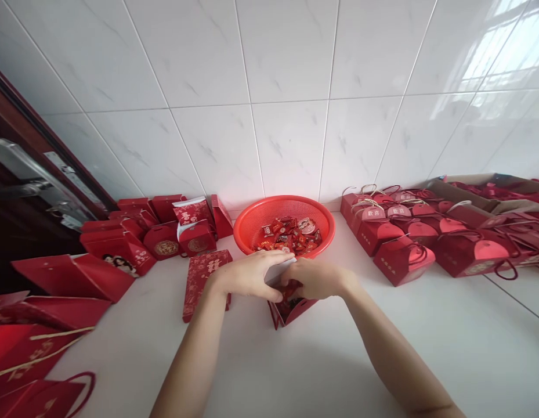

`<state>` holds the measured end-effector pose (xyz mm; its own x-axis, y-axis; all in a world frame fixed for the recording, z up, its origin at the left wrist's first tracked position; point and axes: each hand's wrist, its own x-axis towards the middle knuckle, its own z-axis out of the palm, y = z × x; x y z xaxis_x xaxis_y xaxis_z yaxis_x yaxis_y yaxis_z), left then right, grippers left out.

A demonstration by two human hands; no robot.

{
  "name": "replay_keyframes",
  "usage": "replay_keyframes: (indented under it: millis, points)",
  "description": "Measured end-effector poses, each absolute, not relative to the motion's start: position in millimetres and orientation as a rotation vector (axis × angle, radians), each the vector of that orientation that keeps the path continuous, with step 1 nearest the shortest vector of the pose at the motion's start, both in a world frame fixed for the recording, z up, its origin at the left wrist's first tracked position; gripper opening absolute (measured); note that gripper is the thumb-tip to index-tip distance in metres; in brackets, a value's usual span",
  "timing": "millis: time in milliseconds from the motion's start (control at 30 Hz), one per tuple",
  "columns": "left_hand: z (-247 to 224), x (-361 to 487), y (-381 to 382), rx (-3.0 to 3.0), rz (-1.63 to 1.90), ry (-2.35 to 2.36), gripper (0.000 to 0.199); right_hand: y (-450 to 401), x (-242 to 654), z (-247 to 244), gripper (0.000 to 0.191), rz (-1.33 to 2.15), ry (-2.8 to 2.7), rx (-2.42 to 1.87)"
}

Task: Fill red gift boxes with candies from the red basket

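A small red gift box (pixel 300 312) stands open on the white tabletop in front of me, with dark and red contents showing inside. My left hand (pixel 252 274) grips its left and back side, thumb toward the opening and fingers over a pale raised flap (pixel 278 270). Curled fingers of my right hand (pixel 318 278) dip into the box; what they hold, if anything, is hidden. Just behind both hands sits a red plastic basket (pixel 244 223) with wrapped sweets (pixel 290 232) in it. Left of the box lies a flat red patterned packet (pixel 199 284).
Rows of closed red gift boxes (pixel 404 259) with cord handles stand at the right, beside a cardboard carton (pixel 465 194). Several open red boxes (pixel 121 247) crowd the left. A tiled wall (pixel 290 139) rises behind, and a dark door (pixel 17 215) is at far left.
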<state>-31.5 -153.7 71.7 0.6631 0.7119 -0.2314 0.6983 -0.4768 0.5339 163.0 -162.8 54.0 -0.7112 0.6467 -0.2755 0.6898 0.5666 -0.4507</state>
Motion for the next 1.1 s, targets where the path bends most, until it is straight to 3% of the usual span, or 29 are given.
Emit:
replay_keyframes:
  millis: [267,533,667,900,1000,1100]
  points:
    - [73.8,-31.4,-154.1,2.273,-0.019,1.122,0.093,-168.6,187.4,75.9,0.033,-0.988,2.756,1.221]
    - [70.8,-31.6,-151.4,2.249,0.018,1.091,0.087,-176.7,209.9,87.8,0.024,-0.942,2.875,1.332]
    - [72.1,-31.0,-153.3,2.216,0.036,1.078,0.075,-177.4,204.1,87.7,0.026,-0.857,2.866,1.392]
    - [73.3,-18.5,-157.8,2.292,0.199,1.041,0.029,-177.2,186.5,80.2,0.023,-0.665,2.82,1.39]
    - [68.2,-15.1,-158.0,2.3,0.246,1.053,0.024,-179.4,181.9,78.3,0.016,-0.698,2.804,1.308]
    - [62.1,-12.8,-157.1,2.325,0.294,1.062,0.021,-182.1,178.9,78.6,0.023,-0.728,2.768,1.273]
